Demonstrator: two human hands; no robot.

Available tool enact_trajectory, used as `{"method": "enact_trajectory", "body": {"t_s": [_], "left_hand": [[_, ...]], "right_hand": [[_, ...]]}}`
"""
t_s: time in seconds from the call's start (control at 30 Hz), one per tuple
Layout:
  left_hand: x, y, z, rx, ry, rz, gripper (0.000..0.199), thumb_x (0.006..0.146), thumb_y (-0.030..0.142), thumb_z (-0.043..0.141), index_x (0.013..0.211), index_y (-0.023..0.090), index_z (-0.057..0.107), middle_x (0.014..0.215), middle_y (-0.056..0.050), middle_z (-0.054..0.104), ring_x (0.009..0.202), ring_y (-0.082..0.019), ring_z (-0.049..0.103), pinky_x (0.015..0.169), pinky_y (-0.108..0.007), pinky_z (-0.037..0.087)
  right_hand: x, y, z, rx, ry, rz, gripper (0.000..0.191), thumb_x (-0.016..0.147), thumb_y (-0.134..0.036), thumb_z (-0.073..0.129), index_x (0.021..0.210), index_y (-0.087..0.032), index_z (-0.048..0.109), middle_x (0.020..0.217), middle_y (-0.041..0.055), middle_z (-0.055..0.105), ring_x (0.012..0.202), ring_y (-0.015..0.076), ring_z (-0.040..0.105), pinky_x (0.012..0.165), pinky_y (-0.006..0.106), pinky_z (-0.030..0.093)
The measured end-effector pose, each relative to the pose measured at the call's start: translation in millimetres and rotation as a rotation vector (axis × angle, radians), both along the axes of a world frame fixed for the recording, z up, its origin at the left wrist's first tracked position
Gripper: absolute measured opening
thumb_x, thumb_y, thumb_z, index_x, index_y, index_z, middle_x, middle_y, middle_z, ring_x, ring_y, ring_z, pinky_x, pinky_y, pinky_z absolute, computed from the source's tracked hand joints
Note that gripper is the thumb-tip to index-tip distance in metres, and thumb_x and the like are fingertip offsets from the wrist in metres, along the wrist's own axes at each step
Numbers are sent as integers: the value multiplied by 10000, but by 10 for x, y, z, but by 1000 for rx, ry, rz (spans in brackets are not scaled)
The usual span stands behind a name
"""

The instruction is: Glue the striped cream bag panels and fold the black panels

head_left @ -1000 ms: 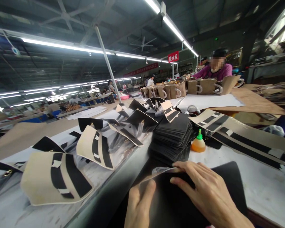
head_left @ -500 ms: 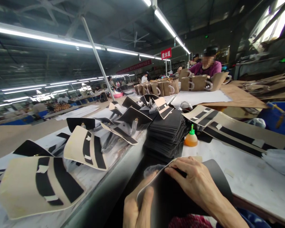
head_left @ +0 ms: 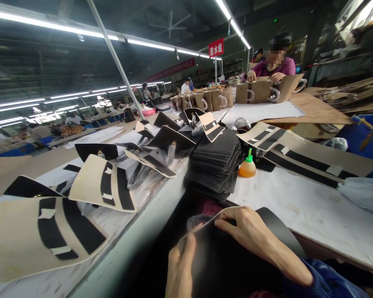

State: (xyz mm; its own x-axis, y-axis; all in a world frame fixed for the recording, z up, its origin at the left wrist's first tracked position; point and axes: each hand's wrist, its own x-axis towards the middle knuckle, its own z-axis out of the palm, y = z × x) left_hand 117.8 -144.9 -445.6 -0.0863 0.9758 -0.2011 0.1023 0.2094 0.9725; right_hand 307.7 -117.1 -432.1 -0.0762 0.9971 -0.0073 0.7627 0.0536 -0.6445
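Note:
A black leather-like panel [head_left: 233,256] with a pale edge is held upright and curved between my hands, low in the view. My left hand [head_left: 182,265] grips its left edge, thumb on the black face and fingers behind. At the top edge, my right hand [head_left: 242,225] pinches the panel between thumb and fingers. Clear plastic wrap [head_left: 199,221] shows behind the panel by my left fingers. Just beyond my hands stands a stack of black panels [head_left: 216,163]. To its right is a squeeze bottle [head_left: 248,166] with a green nozzle and amber liquid.
Beige-backed flaps with black strips [head_left: 102,182] lie on the left table, some with plastic-wrapped parts. More strip-marked panels [head_left: 313,161] and a white glove [head_left: 363,192] lie to the right. Brown bags [head_left: 257,91] stand farther back, where a person in purple [head_left: 286,68] works.
My view has tilted down slightly, so the tables sit higher in it. My right hand's pinch stays on the top edge. The co-worker's hands now rest at the brown bag's top.

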Motion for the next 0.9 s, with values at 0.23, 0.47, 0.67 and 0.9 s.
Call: {"method": "enact_trajectory", "body": {"t_s": [0.23,0.47,0.67,0.9], "left_hand": [[3,21,21,-4,-98,-99,480,861,569,608,1073,178,789,1202,-120,748,1271,-310,611,1114,-373,448],[-67,85,-125,-105,-240,-52,552,789,595,693,1122,163,776,1236,-134,731,1321,-354,558,1104,-397,457],[-101,124,-198,-51,-199,-71,601,755,683,678,1065,182,795,1184,-139,754,1290,-372,581,1118,-444,436],[-64,133,-153,16,-92,-113,642,757,722,616,983,149,800,1089,-141,780,1212,-360,633,1065,-420,477]], "right_hand": [[-9,80,-28,-12,-38,-15,194,921,-283,618,805,-229,763,813,5,746,772,191,675,687,289,420],[-15,85,-101,26,-90,-92,126,895,-337,679,871,-217,712,871,28,745,840,241,687,709,323,437],[43,75,-157,113,-101,5,175,931,-281,651,1104,-265,676,1026,-1,738,953,212,682,822,317,465],[65,72,-173,215,-184,166,185,987,-269,567,1068,-307,729,908,5,688,863,179,662,819,327,435]]}}
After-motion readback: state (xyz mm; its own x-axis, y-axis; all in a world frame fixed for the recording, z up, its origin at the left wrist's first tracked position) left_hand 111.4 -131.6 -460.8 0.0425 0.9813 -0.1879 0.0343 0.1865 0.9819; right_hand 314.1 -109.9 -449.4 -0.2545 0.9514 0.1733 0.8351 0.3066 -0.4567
